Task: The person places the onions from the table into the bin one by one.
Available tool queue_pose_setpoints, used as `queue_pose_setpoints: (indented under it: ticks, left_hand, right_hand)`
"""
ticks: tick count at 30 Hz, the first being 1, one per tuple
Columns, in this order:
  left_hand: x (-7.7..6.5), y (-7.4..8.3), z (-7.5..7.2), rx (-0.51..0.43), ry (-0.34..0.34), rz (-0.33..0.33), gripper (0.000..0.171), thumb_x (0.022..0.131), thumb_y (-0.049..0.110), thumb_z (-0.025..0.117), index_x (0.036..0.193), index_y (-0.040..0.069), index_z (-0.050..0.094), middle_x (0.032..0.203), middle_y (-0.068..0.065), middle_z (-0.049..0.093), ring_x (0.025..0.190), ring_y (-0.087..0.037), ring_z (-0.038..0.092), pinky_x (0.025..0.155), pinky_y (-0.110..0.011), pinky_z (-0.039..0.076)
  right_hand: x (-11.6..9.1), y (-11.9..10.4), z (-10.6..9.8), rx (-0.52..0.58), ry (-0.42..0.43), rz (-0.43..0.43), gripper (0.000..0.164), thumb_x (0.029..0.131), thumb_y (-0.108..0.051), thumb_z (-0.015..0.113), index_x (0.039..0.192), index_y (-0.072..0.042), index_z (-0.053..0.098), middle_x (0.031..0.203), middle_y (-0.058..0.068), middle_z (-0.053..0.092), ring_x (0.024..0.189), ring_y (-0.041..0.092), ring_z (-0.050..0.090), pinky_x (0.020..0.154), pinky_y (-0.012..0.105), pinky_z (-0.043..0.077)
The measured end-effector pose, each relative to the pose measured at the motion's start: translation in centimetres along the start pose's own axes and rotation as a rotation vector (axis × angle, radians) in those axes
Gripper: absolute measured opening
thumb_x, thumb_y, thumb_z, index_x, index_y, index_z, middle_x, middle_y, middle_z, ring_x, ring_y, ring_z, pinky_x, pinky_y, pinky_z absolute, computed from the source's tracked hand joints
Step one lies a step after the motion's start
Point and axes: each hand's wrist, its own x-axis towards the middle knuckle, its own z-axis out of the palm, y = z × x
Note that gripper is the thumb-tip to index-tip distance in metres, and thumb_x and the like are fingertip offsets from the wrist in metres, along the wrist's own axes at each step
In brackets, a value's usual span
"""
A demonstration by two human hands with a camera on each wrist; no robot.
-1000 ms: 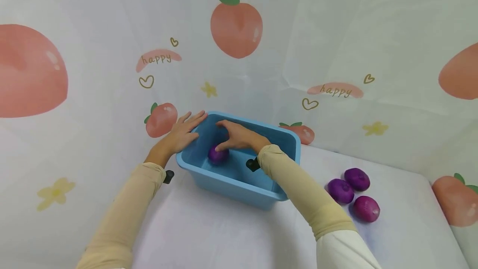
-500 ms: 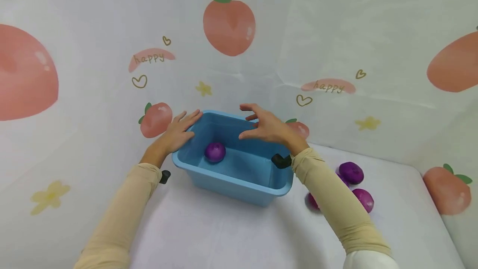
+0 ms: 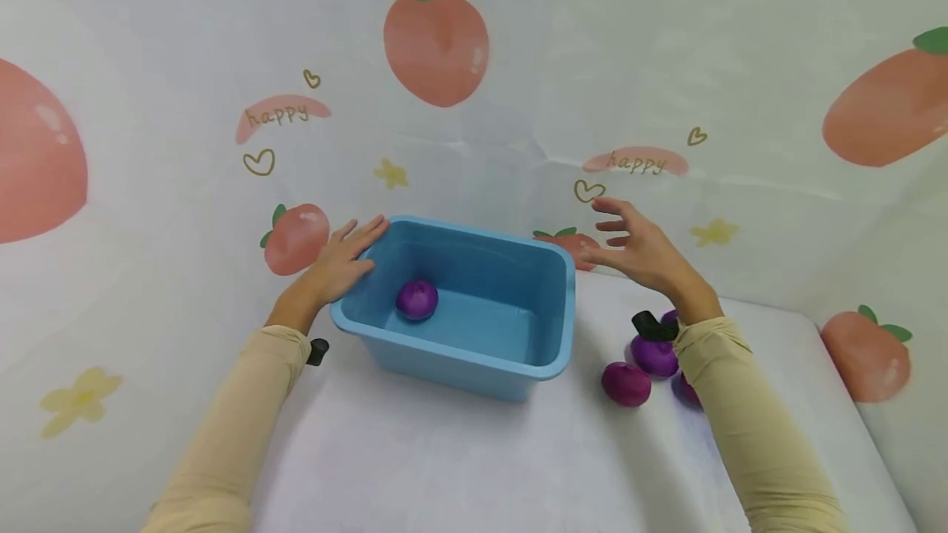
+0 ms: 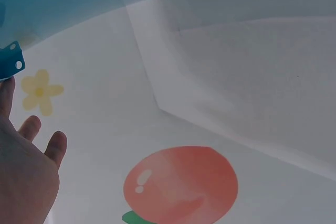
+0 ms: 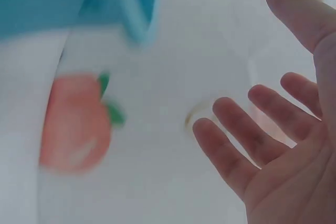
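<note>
A blue plastic tub stands on the white cloth, with one red onion lying at its left end. My left hand rests on the tub's left rim, fingers extended toward the far corner. In the left wrist view, the tub wall fills the upper left, beside the relaxed fingers. To the right of the tub, my right hand hangs in the air, fingers spread and holding nothing. Below it lie several more red onions, partly hidden by the right wrist and sleeve.
Behind the tub rises a white cloth backdrop printed with peaches. A black wrist camera mount sticks out from the right wrist, another mount from the left. The cloth-covered table spreads in front of the tub.
My right hand has left the onion in the tub, risen out and moved right, over toward the onions outside. My left hand has stayed on the rim. The head view has turned slightly right.
</note>
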Motion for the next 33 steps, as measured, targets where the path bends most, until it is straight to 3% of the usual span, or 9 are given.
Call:
queue_pose_setpoints:
  ticks: [7,10,14,24,33]
  left_hand:
    - [-0.3,-0.1,-0.5,-0.019,0.008,-0.010,0.071,0.098,0.024,0.041,0.164,0.036,0.016,0.174,0.006,0.012,0.160,-0.042,-0.001,0.116,-0.082,0.004]
    - [-0.5,-0.2,-0.6,-0.022,0.011,-0.010,0.071,0.098,0.024,0.041,0.164,0.035,0.016,0.174,0.005,0.012,0.160,-0.043,-0.001,0.116,-0.082,0.003]
    - [-0.6,-0.4,-0.7,-0.024,0.006,-0.014,0.072,0.098,0.024,0.040,0.164,0.034,0.015,0.174,0.004,0.011,0.160,-0.043,-0.002,0.117,-0.082,0.001]
    - [-0.7,-0.5,-0.9,-0.025,0.004,-0.022,0.073,0.096,0.024,0.039,0.164,0.034,0.015,0.174,0.004,0.010,0.160,-0.043,-0.001,0.117,-0.081,0.002]
    - [-0.9,-0.6,-0.9,-0.035,0.000,-0.041,0.073,0.097,0.025,0.040,0.164,0.037,0.014,0.174,0.005,0.010,0.161,-0.041,-0.002,0.116,-0.083,0.006]
  right_hand:
    - [-3.2,5.0,-3.2,-0.058,0.046,0.129,0.089,0.092,-0.035,0.075,0.160,-0.006,0.026,0.161,0.019,0.041,0.136,0.047,0.053,0.104,0.059,0.050]
    - [-4.5,7.1,-3.7,-0.068,0.043,0.175,0.089,0.094,-0.038,0.072,0.160,-0.002,0.024,0.160,0.023,0.041,0.138,0.048,0.050,0.108,0.065,0.044]
    - [-6.0,9.7,-3.7,-0.071,0.011,0.244,0.089,0.096,-0.042,0.067,0.159,0.002,0.022,0.158,0.029,0.040,0.139,0.051,0.047,0.112,0.069,0.037]
    - [-8.5,14.3,-3.2,-0.133,-0.097,0.423,0.086,0.098,-0.051,0.059,0.156,0.007,0.030,0.157,0.038,0.032,0.142,0.057,0.037,0.111,0.070,0.037]
    - [-9.0,16.0,-2.0,-0.231,-0.169,0.401,0.081,0.097,-0.042,0.063,0.149,0.014,0.036,0.140,0.046,0.047,0.129,0.058,0.050,0.106,0.068,0.042]
